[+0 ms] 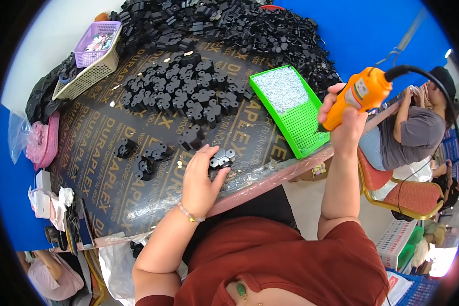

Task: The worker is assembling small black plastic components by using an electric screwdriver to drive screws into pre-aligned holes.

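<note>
My right hand (348,122) is wrapped round an orange electric screwdriver (361,97) with a black cord. The tool's tip points down by the right side of a green perforated tray (300,135). Small silvery pieces, likely screws, fill the tray's far half. Close to the table's front edge, my left hand (198,176) grips a small black plastic part (222,159) between thumb and fingers. Its top faces catch the light. Just beyond that hand stands another black part (191,137), with several more like it (145,166) to the left.
A dense group of black parts (183,86) covers the table's middle, and large heaps (270,38) lie behind. At left are a purple basket (98,43) on a cream basket (86,76) and a pink basket (48,143). A person (415,125) sits beyond the right end.
</note>
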The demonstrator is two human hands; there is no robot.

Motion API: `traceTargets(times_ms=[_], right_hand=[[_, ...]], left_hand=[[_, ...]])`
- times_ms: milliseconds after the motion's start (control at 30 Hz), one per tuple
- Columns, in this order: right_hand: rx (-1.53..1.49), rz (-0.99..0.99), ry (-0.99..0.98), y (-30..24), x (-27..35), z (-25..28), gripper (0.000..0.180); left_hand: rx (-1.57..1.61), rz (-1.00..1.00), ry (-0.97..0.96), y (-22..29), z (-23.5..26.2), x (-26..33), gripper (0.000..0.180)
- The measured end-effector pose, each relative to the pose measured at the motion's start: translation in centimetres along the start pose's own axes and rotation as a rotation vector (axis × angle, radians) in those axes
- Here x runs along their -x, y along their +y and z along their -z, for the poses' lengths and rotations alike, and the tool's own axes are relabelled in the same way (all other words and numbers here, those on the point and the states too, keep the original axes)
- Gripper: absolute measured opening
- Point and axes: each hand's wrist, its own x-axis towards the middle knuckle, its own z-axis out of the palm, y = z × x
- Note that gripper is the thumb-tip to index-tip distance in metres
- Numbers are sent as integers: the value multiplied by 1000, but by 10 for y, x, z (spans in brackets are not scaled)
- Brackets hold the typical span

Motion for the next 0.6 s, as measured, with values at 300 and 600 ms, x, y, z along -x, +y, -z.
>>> traceTargets(times_ms=[300, 600], right_hand=[[-26, 12, 142, 41, 14, 51, 62], [-192, 59, 183, 6, 15, 35, 78]], left_hand=[[54, -32, -149, 6, 2, -4, 50], [116, 113, -143, 11, 6, -4, 51]])
